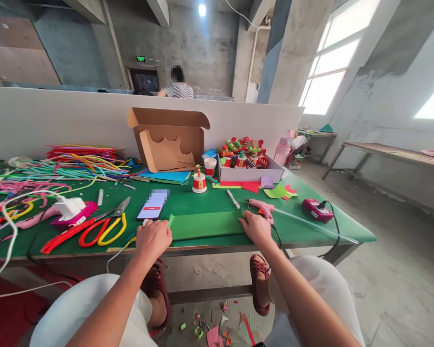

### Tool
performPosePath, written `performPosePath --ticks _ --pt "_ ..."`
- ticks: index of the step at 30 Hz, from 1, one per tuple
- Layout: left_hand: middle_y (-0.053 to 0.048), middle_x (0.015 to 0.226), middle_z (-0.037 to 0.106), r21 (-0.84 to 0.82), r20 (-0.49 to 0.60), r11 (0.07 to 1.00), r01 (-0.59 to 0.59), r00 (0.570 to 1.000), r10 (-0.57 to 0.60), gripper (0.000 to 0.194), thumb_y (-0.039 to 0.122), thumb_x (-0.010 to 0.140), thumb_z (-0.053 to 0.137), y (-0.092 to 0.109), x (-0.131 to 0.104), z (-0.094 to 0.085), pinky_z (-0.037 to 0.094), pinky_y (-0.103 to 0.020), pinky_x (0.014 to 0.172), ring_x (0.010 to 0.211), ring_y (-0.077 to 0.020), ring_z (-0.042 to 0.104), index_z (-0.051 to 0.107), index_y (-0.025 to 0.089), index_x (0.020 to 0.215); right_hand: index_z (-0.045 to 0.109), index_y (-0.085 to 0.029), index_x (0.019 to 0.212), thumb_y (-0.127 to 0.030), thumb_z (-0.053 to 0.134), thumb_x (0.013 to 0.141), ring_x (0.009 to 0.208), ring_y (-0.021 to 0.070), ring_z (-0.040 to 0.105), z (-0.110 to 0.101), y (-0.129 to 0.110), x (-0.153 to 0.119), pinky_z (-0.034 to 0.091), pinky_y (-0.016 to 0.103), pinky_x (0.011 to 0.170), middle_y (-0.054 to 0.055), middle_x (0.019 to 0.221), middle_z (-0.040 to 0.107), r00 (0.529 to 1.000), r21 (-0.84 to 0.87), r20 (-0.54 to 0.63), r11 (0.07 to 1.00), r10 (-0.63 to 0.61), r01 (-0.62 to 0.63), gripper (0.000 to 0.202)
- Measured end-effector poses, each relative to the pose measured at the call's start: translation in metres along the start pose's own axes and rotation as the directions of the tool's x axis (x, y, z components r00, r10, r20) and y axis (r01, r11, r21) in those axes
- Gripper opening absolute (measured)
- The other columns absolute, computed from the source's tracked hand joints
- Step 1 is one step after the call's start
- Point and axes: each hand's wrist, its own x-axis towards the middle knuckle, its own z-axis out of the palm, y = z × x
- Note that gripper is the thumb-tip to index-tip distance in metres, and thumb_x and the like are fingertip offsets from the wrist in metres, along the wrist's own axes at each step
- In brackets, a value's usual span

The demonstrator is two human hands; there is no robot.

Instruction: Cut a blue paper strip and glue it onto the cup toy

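— what do the hands show?
— the left hand (pixel 154 239), fingers bent, pinches the left end of a green paper sheet (pixel 206 225); the right hand (pixel 256 227) pinches the right end. the sheet lies between them at the near edge of the table (pixel 186 205); held at both ends, it probably stays straight. the undersides of the grips are hidden.
— and the tools?
— a pink hot-glue gun (pixel 263 207) rests beside the right hand, presumably for easy reach. scissors (pixel 121 208) and a smartphone (pixel 153 208) lie on the left side.
— the surface and room?
— green-topped, littered with scraps, backed by a white partition (pixel 238 115). a white box (pixel 246 176) holds paper-cup figures (pixel 240 161). beyond stand bare concrete walls (pixel 210 53), with bright windows (pixel 331 72) at right.
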Motion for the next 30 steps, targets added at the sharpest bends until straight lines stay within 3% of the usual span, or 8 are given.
performPosePath --ticks 10,30 --pt "-0.014 0.099 0.074 -0.02 -0.009 1.0 -0.016 1.0 0.015 0.034 0.019 0.084 0.038 -0.001 -0.0013 0.0005 0.045 -0.042 0.076 0.099 -0.0333 0.062 0.071 0.019 0.084 0.065 -0.024 0.093 -0.036 0.056 0.093 0.086 0.021 0.069 -0.0003 0.0048 -0.0002 0.035 0.025 0.06 0.004 0.09 0.075 1.0 0.053 0.005 0.999 -0.006 0.006 0.014" --pt "-0.015 0.098 0.074 0.003 0.016 1.0 -0.003 1.0 0.003 0.035 0.019 0.086 0.036 -0.0008 0.0016 0.0008 0.045 -0.042 0.075 0.097 -0.0319 0.063 0.071 0.018 0.086 0.064 -0.023 0.094 -0.036 0.055 0.094 0.09 0.0235 0.069 0.0013 0.0029 0.0025 0.037 0.026 0.061 0.006 0.091 0.074 0.999 0.068 0.016 0.997 0.042 -0.043 0.017"
